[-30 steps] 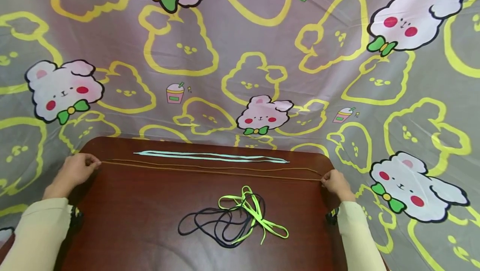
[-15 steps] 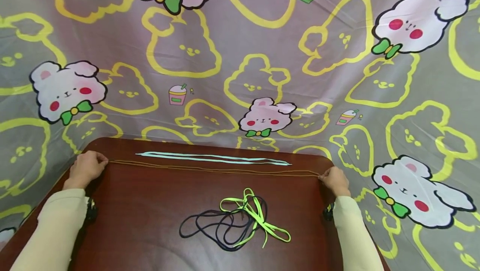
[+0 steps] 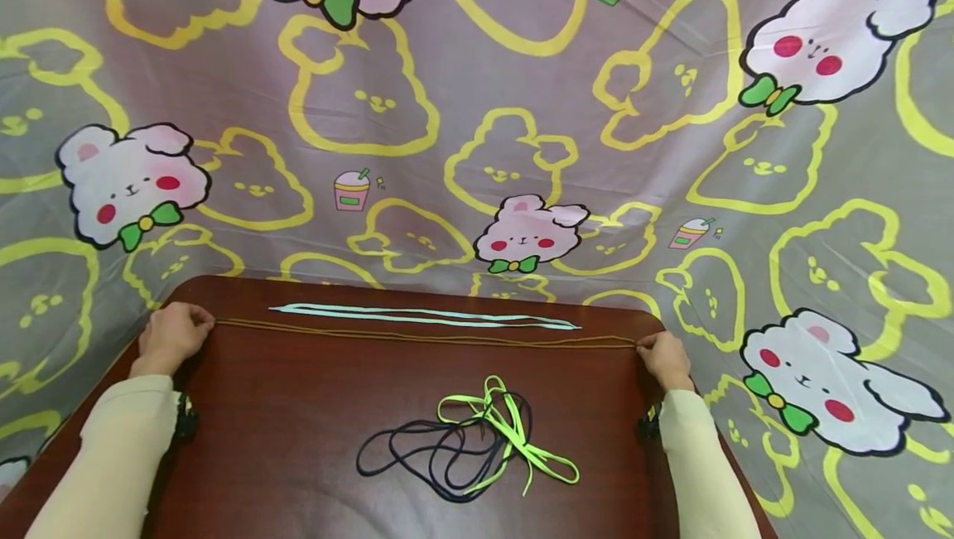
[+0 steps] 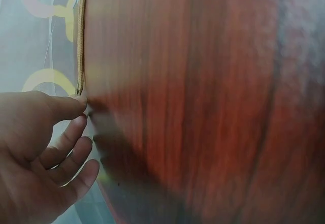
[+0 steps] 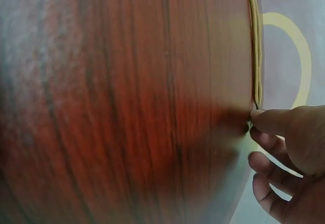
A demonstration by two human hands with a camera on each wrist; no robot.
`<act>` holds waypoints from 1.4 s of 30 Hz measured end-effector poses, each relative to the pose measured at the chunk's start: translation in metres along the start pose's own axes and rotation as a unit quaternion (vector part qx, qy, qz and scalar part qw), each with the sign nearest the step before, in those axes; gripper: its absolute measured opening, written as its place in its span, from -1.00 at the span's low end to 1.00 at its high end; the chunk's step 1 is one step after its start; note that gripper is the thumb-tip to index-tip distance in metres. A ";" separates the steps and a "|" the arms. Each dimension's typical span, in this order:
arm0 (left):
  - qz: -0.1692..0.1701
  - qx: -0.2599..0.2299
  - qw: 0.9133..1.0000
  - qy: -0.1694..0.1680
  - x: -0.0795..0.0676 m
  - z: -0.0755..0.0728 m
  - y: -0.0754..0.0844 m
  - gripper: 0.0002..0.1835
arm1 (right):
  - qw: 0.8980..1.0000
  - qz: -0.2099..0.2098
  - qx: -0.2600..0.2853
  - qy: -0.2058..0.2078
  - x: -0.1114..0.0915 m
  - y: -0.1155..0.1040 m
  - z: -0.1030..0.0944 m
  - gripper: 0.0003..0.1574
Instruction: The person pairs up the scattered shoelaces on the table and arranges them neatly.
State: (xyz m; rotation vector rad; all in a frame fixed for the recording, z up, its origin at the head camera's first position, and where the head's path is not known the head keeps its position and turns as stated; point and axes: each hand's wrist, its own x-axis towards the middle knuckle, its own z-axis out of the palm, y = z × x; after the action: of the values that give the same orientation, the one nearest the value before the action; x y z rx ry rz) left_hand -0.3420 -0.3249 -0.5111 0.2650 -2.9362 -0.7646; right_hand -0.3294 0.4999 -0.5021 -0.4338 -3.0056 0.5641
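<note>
Counter (image 3: 283, 423): between our left grip (image 3: 171, 335) and right grip (image 3: 667, 361)
Brown cord (image 5: 257, 56): we pinch both ends
Slack: ease out evenly

Bare hands (image 3: 170, 339) extend from pale cream long sleeves (image 3: 112, 452) at the lower left and lower right of the frame, with a small black camera (image 3: 184, 423) with yellow marking at each wrist.

Upper frame: cloth (image 3: 462, 67) was grey, patterned in yellow. Centre: aqua lace (image 3: 417, 320) was pale, brown cord (image 3: 492, 344) darker. Lower centre: lime lace (image 3: 513, 435) contrasted with navy cord (image 3: 453, 499).
</note>
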 end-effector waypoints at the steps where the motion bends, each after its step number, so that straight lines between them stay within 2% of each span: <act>1: 0.000 -0.001 1.000 0.001 -0.001 0.000 0.000 -0.81 | 1.000 0.001 0.003 0.002 0.000 0.000 0.001 -0.76; 6: 0.000 0.001 1.000 0.002 -0.003 -0.003 0.003 -0.77 | 1.000 0.002 0.015 0.012 0.002 0.002 0.004 -0.72; 10: 0.002 0.008 1.000 -0.012 -0.006 -0.007 0.005 -0.65 | 1.000 -0.004 0.022 0.017 0.001 0.000 0.004 -0.63; 13: 0.002 0.014 1.000 -0.024 -0.009 -0.014 0.011 -0.56 | 0.998 -0.031 0.037 0.029 -0.002 -0.008 -0.001 -0.62; 16: 0.018 0.015 0.999 -0.032 -0.012 -0.022 0.026 -0.53 | 0.995 -0.068 0.064 0.042 -0.008 -0.024 -0.006 -0.64; 18: 0.048 0.008 0.998 -0.044 -0.015 -0.026 0.041 -0.54 | 0.991 -0.093 0.082 0.045 -0.014 -0.037 -0.009 -0.67; 20: 0.101 -0.004 0.993 -0.060 -0.020 -0.029 0.058 -0.56 | 0.988 -0.113 0.098 0.037 -0.022 -0.053 -0.009 -0.69; 24: 0.200 -0.048 0.974 -0.097 -0.034 -0.031 0.097 -0.61 | 0.980 -0.162 0.120 0.000 -0.043 -0.087 -0.005 -0.73; 26: 0.225 -0.069 0.967 -0.100 -0.044 -0.029 0.118 -0.62 | 0.973 -0.190 0.131 -0.023 -0.056 -0.103 -0.002 -0.75; 31: 0.234 -0.114 0.961 -0.090 -0.070 -0.015 0.166 -0.62 | 0.946 -0.257 0.155 -0.119 -0.093 -0.146 0.009 -0.75; 34: 0.236 -0.143 0.956 -0.101 -0.083 -0.001 0.188 -0.63 | 0.927 -0.287 0.167 -0.177 -0.112 -0.175 0.021 -0.73; 37: 0.250 -0.172 0.945 -0.120 -0.095 0.015 0.205 -0.63 | 0.909 -0.314 0.171 -0.214 -0.128 -0.202 0.037 -0.69; 40: 0.266 -0.196 0.932 -0.147 -0.106 0.034 0.220 -0.64 | 0.902 -0.325 0.159 -0.234 -0.141 -0.225 0.052 -0.68; 42: 0.270 -0.202 0.926 -0.171 -0.114 0.047 0.228 -0.65 | 0.904 -0.323 0.142 -0.240 -0.147 -0.236 0.060 -0.69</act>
State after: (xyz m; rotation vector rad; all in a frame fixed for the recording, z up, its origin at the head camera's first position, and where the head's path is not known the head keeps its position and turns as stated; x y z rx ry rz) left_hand -0.2693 -0.0848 -0.4450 -0.7465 -2.8041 -1.3782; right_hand -0.2564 0.2262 -0.4729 0.8051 -3.1087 1.1293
